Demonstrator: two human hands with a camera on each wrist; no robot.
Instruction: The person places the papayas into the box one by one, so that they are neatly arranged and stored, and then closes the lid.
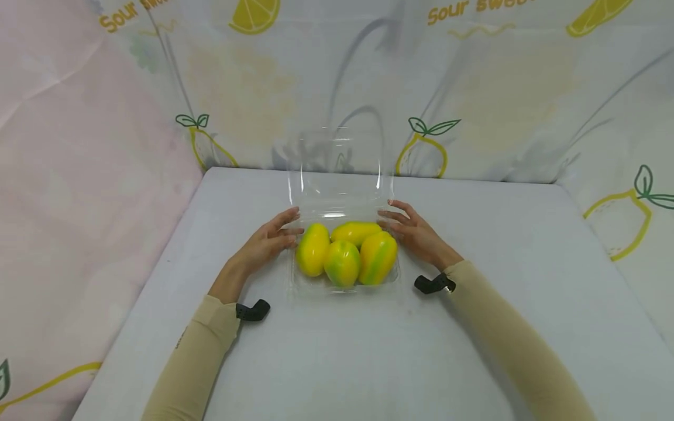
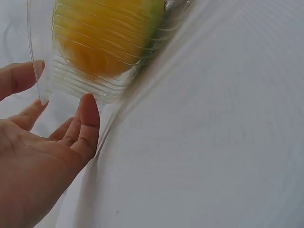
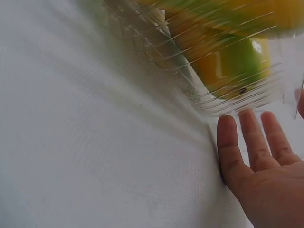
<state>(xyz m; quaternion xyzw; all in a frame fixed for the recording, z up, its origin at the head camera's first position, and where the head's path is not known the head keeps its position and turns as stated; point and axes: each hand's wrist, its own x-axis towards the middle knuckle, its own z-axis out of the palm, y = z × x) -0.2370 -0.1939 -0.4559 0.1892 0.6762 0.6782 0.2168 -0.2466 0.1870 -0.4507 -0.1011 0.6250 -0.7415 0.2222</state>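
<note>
A clear plastic clamshell box (image 1: 346,289) sits on the table with its lid (image 1: 341,169) raised at the back. Inside lie several yellow-green mangoes (image 1: 342,264); ribbed walls cover part of them in both wrist views. At the box's left side is my left hand (image 1: 265,242), its fingertips right at the rim and the ribbed corner (image 2: 90,85). My right hand (image 1: 418,234) is at the opposite side, fingers extended. In the right wrist view its fingertips (image 3: 227,126) meet the lower edge of the ribbed wall. Neither hand curls round a mango.
A white cloth covers the table (image 1: 337,362). Behind it hangs a lemon-printed curtain (image 1: 474,88), close to the raised lid. A pinkish cloth (image 1: 95,175) borders the left side. Black wrist mounts (image 1: 254,310) stick out from both sleeves.
</note>
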